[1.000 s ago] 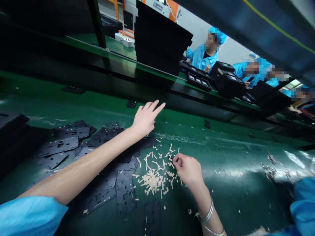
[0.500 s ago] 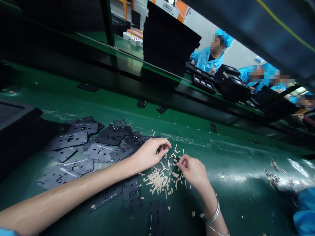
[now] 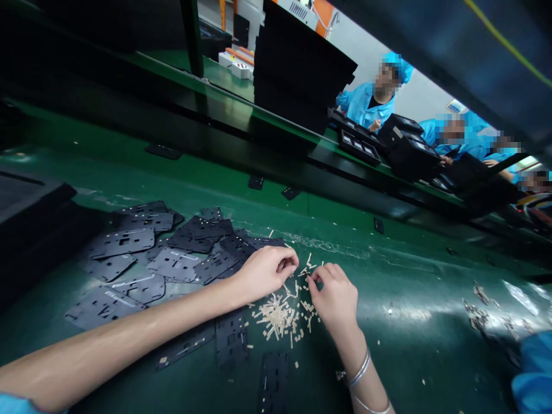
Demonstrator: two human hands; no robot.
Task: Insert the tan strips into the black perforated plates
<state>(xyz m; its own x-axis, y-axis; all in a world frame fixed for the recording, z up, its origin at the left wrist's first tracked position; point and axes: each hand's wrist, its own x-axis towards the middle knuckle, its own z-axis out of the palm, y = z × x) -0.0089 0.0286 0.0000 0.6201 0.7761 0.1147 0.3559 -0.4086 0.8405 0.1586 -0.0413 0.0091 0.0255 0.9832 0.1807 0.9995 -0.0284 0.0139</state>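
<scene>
**Left hand (image 3: 272, 270) and right hand (image 3: 336, 293) drawn narrow around a loose heap of thin cream-coloured strips (image 3: 276, 319)**

I have the left hand reaching in from the near left side of the smooth green bench (image 3: 414, 362), its thumb and forefinger curled close together just beyond the heap. I cannot tell whether anything sits between them. The right hand, a silver metal bangle (image 3: 361, 368) at its wrist, comes from the near side; its thumb and forefinger nearly meet beside the scattered strips at the heap's right. I cannot make out whether one is pinched there. The two hands are near each other but apart.

The heap lies well in from the bench's far edge. Toward the left end I see flat black rectangular plates with cut-outs (image 3: 175, 264) overlapping in a spread, some lying on the near side of my left forearm. A few small flat black pieces (image 3: 256, 182) lie along the far edge. Toward the right end I see a scatter of small shiny silvery bits (image 3: 478, 313) near crumpled clear film (image 3: 520, 297).
</scene>
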